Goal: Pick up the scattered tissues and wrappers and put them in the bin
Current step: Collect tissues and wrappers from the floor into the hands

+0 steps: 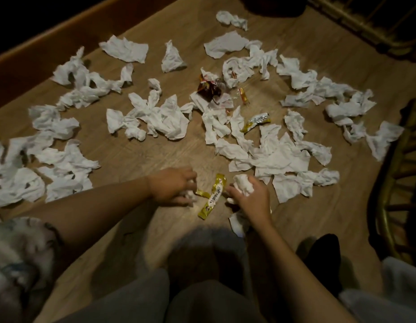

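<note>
Several crumpled white tissues [165, 117] lie scattered over the wooden floor [132, 155]. A yellow wrapper [213, 197] lies between my hands. My left hand [173, 186] is closed on a small white tissue and pinches a small yellow wrapper piece [202, 194]. A wad of tissue [243, 184] is gripped in my right hand [251, 199], with another tissue [237, 223] hanging under the wrist. Further off lie a dark red wrapper [208, 88], a small orange wrapper [243, 94] and a silver-yellow wrapper [257, 121].
A rattan chair [398, 173] stands at the right edge and rattan furniture [356, 22] at the top right. A wooden skirting board [62, 36] runs along the upper left. A dark round object [272, 5] sits at the top. My grey-trousered knees [179, 287] fill the bottom.
</note>
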The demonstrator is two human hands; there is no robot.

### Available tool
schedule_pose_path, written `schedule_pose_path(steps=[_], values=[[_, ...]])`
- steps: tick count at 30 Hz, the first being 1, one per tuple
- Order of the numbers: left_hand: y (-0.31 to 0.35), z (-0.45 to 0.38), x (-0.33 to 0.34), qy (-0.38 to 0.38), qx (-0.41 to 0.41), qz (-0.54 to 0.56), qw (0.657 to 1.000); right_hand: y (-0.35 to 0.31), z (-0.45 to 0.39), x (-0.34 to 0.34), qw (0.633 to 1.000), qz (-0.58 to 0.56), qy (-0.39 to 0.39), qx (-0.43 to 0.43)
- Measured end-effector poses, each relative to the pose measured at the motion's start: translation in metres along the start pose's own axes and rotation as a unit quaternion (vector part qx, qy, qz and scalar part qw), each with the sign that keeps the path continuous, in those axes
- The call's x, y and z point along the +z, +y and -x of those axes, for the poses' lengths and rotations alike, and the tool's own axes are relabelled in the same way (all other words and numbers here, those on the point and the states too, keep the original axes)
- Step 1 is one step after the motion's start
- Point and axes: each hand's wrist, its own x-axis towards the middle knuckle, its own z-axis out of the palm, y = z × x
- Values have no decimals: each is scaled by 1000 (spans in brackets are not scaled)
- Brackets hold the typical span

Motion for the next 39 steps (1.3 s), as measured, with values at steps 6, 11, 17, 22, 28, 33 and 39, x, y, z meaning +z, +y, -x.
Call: schedule_pose_path(steps=[6,11,17,22,28,33,39], values=[[-7,-7,-10,237,-308,114,914,19,16,-3,984,50,170,-28],[1,-28,-18,328,-385,185,843,42,46,-4,954,198,223,10],[26,-46,-10,150,-204,178,951,86,65,8,922,368,117,26],[42,-50,21,3,-164,183,969,93,53,17,941,293,169,-32],[40,-40,17,66,-165,190,966,55,27,28,976,146,108,-123],[20,-32,-3,102,-327,290,894,-24,-31,48,983,39,127,-130],[-3,-41,-91,331,-483,321,744,-144,-99,46,985,-11,28,-168]])
